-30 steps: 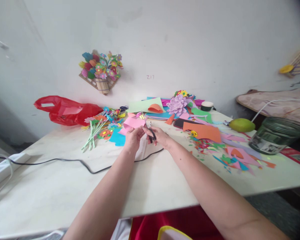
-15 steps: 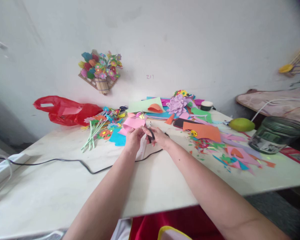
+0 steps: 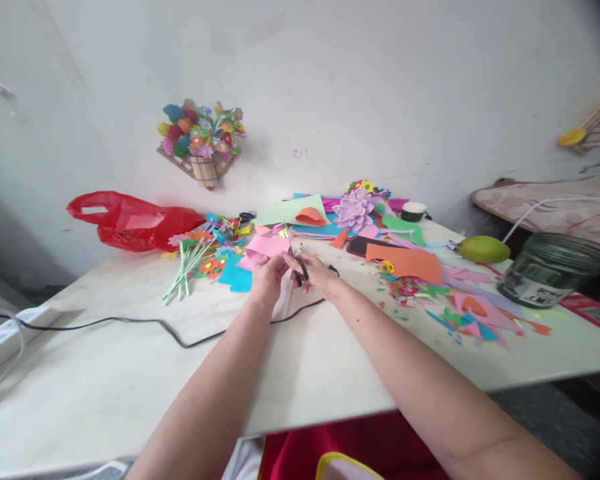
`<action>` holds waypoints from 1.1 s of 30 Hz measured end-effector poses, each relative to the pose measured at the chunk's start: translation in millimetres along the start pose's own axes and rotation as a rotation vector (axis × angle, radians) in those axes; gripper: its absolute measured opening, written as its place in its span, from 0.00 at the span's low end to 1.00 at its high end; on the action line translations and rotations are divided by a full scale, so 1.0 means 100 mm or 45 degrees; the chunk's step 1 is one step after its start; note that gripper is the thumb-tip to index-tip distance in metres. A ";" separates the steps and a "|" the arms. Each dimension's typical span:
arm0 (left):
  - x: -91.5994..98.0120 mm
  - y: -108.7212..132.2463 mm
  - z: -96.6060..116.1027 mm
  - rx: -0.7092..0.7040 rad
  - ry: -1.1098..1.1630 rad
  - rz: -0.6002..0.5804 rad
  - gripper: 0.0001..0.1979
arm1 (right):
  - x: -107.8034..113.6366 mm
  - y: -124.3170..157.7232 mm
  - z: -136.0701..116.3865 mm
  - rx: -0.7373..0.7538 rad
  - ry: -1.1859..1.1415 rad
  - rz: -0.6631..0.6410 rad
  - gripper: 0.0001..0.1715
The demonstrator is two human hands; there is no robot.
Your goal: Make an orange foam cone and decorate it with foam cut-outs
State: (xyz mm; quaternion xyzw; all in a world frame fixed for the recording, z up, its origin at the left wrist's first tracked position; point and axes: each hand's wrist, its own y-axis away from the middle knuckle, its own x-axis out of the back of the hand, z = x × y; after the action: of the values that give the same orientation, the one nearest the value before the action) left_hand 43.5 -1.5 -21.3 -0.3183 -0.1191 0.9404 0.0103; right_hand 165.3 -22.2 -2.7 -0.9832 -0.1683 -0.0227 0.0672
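Note:
My left hand [image 3: 269, 279] is closed, its fingertips pinching what looks like a pink craft sheet [image 3: 267, 248] by its near right edge. My right hand [image 3: 319, 273] is closed around the black handles of a pair of scissors [image 3: 301, 270]. Their narrow blades point up and away from me, along the right side of the pink sheet. The hands are nearly touching above the table; the fingers partly hide the edge between them. A blue sheet [image 3: 236, 275] lies left of my left hand.
Craft flowers [image 3: 213, 268] and pale green stems [image 3: 183, 273] lie left, by a red plastic bag [image 3: 135, 223]. Sheets, a purple flower [image 3: 353, 210], an orange sheet [image 3: 405, 263] and scraps [image 3: 473, 317] spread right, near a glass jar [image 3: 555, 270]. A black cable [image 3: 165, 325] crosses the table [image 3: 105, 393].
Almost nothing differs. My right hand and the scissors have shifted very slightly; my left hand and the pink sheet stay in place.

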 end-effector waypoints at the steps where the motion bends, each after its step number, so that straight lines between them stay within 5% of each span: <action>1: 0.00 0.00 0.00 0.001 -0.003 -0.010 0.03 | 0.00 0.00 0.00 0.001 0.001 0.002 0.29; 33: 0.03 -0.03 0.00 -0.025 0.019 0.077 0.06 | -0.03 -0.03 0.04 0.033 -0.007 0.047 0.25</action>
State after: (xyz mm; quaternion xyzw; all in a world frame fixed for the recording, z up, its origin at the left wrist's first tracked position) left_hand 40.8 2.2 -22.8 -0.3288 -0.1186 0.9367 -0.0203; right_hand 161.1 -19.5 -6.9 -0.9852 -0.1507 -0.0168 0.0798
